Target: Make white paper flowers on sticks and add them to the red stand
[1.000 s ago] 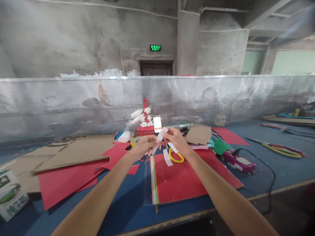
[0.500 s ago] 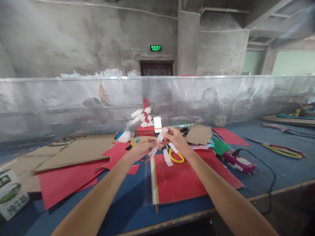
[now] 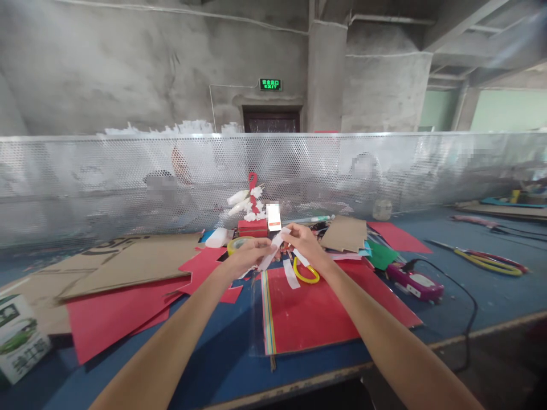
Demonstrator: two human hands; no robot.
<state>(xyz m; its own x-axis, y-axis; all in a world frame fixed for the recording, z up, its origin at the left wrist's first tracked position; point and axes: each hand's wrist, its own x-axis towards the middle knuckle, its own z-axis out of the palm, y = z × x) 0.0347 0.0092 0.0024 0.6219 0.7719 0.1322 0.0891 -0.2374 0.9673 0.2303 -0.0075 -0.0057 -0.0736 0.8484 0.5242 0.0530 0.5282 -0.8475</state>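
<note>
Seemingly to steady it, the left hand [image 3: 248, 254] and right hand [image 3: 306, 245] share one narrow white paper-like strip [image 3: 269, 256], its far end pinched in the right fingers, its middle in the left. It is raised above the tabletop [image 3: 213, 353], near the far-left corner of a flat red rectangular pack [image 3: 316, 313]. A short white strip [image 3: 292, 275] lies beside a yellow loop-shaped handle [image 3: 308, 281], probably for easy reach.
</note>
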